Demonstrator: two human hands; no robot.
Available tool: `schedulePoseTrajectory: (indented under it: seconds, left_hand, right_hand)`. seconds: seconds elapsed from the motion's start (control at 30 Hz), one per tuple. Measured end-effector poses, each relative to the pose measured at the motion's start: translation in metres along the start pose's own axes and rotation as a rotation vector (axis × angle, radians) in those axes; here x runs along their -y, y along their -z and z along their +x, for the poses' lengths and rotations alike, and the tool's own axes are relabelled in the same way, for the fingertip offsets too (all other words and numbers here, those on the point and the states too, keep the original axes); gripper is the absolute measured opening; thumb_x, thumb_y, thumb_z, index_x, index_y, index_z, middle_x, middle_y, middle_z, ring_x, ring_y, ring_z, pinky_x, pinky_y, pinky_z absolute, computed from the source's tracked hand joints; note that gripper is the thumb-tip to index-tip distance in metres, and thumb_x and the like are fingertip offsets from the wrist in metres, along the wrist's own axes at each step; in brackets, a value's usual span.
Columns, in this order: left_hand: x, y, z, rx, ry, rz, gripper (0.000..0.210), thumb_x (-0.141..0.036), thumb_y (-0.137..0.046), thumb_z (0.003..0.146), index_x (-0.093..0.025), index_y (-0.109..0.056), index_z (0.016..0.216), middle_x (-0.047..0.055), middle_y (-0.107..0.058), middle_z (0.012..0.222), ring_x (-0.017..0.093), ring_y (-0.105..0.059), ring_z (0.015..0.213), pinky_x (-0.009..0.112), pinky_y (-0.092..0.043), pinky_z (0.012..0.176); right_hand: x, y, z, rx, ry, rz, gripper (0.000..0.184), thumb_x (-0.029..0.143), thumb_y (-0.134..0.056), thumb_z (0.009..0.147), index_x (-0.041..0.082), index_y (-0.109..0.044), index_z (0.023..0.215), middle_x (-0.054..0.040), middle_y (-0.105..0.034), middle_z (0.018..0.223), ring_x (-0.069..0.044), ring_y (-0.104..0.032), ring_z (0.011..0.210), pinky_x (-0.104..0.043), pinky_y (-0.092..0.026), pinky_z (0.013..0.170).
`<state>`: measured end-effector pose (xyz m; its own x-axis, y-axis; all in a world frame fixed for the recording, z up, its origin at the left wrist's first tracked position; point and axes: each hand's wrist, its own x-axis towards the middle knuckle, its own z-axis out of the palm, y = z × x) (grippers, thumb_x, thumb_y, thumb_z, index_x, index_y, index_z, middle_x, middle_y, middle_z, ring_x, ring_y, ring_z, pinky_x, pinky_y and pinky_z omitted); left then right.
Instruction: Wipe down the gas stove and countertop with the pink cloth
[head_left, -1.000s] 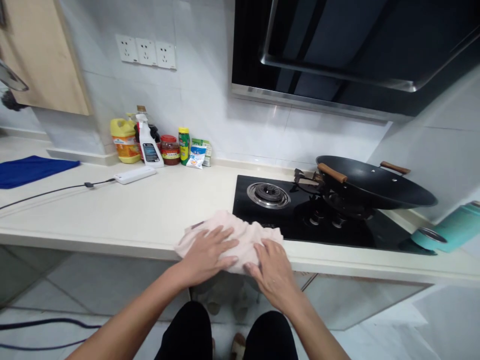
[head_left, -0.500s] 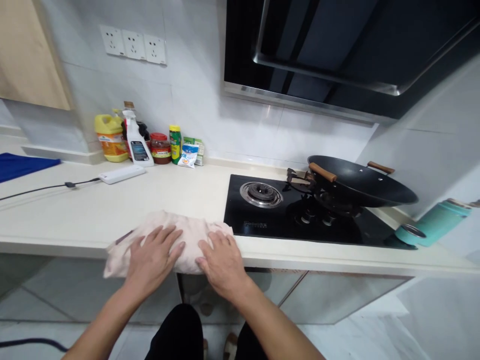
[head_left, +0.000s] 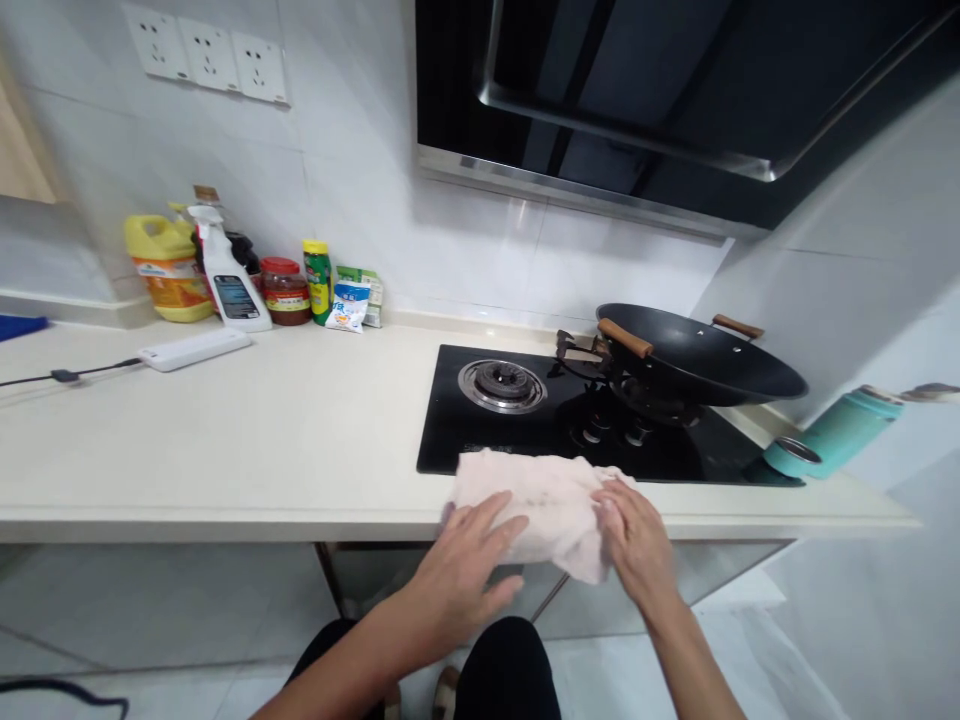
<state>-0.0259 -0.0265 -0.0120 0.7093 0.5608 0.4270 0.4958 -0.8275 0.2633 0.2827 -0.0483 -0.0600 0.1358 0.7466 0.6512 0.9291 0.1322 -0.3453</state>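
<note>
A pale pink cloth (head_left: 536, 495) lies over the counter's front edge, just in front of the cooktop, its upper edge over the black glass and its lower corner hanging down. My left hand (head_left: 461, 575) is at the cloth's left part, fingers stretched and spread, the fingertips over the fabric and the thumb apart. At the right end, my right hand (head_left: 637, 540) has its fingers bent over the bunched cloth, with the thumb against it. The black gas cooktop (head_left: 491, 430) sits right behind the cloth.
A wok (head_left: 697, 360) with wooden handles rests on the right burner. A teal bottle (head_left: 847, 435) lies at the right end. A spray bottle (head_left: 229, 280), a yellow jug (head_left: 169, 270) and a red-lidded jar (head_left: 285, 292) stand at the wall. A white power strip (head_left: 195, 350) lies on the counter.
Both hands and the cloth have moved right along the counter edge, from left of the cooktop to in front of it. The right hand's fingers have curled in at the cloth's end.
</note>
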Motion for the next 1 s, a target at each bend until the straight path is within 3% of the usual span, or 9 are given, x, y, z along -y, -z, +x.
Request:
schedulePoseTrajectory:
  seconds: [0.1,0.2,0.33,0.47,0.63,0.73,0.83,0.9,1.0]
  left_hand:
    - [-0.016,-0.006,0.019,0.07,-0.075,-0.065,0.06,-0.029,-0.065,0.094,-0.029,-0.048,0.151,0.015,-0.048,0.159,0.033,-0.043,0.148,0.062,-0.033,0.12]
    - [-0.016,-0.008,0.028,0.118,-0.107,-0.097,0.054,-0.032,-0.064,0.095,-0.033,-0.051,0.148,0.012,-0.054,0.154,0.033,-0.046,0.146,0.065,-0.029,0.121]
    - [-0.001,-0.008,0.026,0.115,-0.077,-0.122,0.046,-0.034,-0.063,0.097,-0.034,-0.058,0.143,0.01,-0.061,0.148,0.029,-0.052,0.141,0.06,-0.031,0.121]
    - [0.021,-0.002,0.023,0.004,0.001,-0.109,0.038,-0.032,-0.062,0.097,-0.03,-0.065,0.136,0.009,-0.067,0.141,0.026,-0.058,0.134,0.054,-0.035,0.118]
    - [0.054,0.019,0.023,-0.16,0.078,-0.059,0.033,-0.037,-0.053,0.101,-0.026,-0.069,0.127,0.008,-0.07,0.135,0.026,-0.061,0.13,0.048,-0.044,0.109]
    - [0.074,0.033,0.019,-0.189,0.16,-0.029,0.033,-0.04,-0.052,0.1,-0.027,-0.07,0.125,0.008,-0.072,0.133,0.027,-0.062,0.129,0.051,-0.044,0.108]
    - [0.092,0.039,0.013,-0.202,0.253,-0.046,0.033,-0.043,-0.054,0.098,-0.027,-0.072,0.12,0.008,-0.073,0.13,0.028,-0.065,0.125,0.052,-0.046,0.108]
    - [0.099,0.04,0.009,-0.218,0.305,-0.101,0.033,-0.044,-0.054,0.097,-0.026,-0.073,0.117,0.007,-0.074,0.127,0.026,-0.067,0.121,0.048,-0.05,0.105]
    - [0.103,0.039,0.008,-0.237,0.341,-0.157,0.035,-0.046,-0.053,0.097,-0.025,-0.074,0.115,0.007,-0.075,0.125,0.025,-0.069,0.117,0.043,-0.055,0.1]
  right_hand:
    - [-0.056,0.027,0.001,0.068,-0.149,-0.156,0.051,0.056,-0.03,0.102,0.023,-0.068,0.112,-0.0113,-0.068,0.13,-0.03,-0.054,0.133,-0.054,-0.038,0.114]
    - [-0.108,0.051,0.011,0.098,-0.349,-0.351,0.063,0.068,-0.028,0.095,0.023,-0.06,0.126,-0.013,-0.057,0.146,-0.034,-0.043,0.144,-0.064,-0.027,0.118]
    - [-0.14,0.063,0.036,0.238,-0.535,-0.449,0.082,0.074,-0.034,0.089,0.01,-0.056,0.136,-0.0223,-0.053,0.148,-0.039,-0.042,0.145,-0.062,-0.027,0.119]
    - [-0.105,0.037,0.049,0.327,-0.339,-0.461,0.077,0.056,-0.035,0.094,-0.001,-0.052,0.142,-0.0268,-0.046,0.155,-0.037,-0.036,0.15,-0.053,-0.03,0.122]
    - [-0.039,0.004,0.064,0.357,-0.022,-0.189,0.062,0.035,-0.037,0.094,0.005,-0.051,0.146,-0.0209,-0.048,0.156,-0.03,-0.042,0.147,-0.048,-0.03,0.123]
    - [-0.032,0.009,0.085,0.389,-0.115,0.057,0.053,0.032,-0.039,0.092,0.018,-0.058,0.14,-0.0122,-0.058,0.147,-0.026,-0.053,0.136,-0.046,-0.038,0.117]
    - [-0.037,0.018,0.1,0.358,-0.273,0.177,0.041,0.037,-0.043,0.091,0.024,-0.064,0.124,-0.0066,-0.069,0.123,-0.024,-0.064,0.112,-0.041,-0.05,0.101]
    - [-0.037,0.019,0.098,0.28,-0.31,0.136,0.04,0.042,-0.05,0.087,0.021,-0.064,0.118,-0.0089,-0.067,0.118,-0.026,-0.063,0.108,-0.043,-0.05,0.099]
    - [-0.031,0.015,0.083,0.1,-0.316,-0.107,0.046,0.051,-0.053,0.087,0.017,-0.068,0.114,-0.0164,-0.059,0.128,-0.036,-0.054,0.122,-0.058,-0.038,0.109]
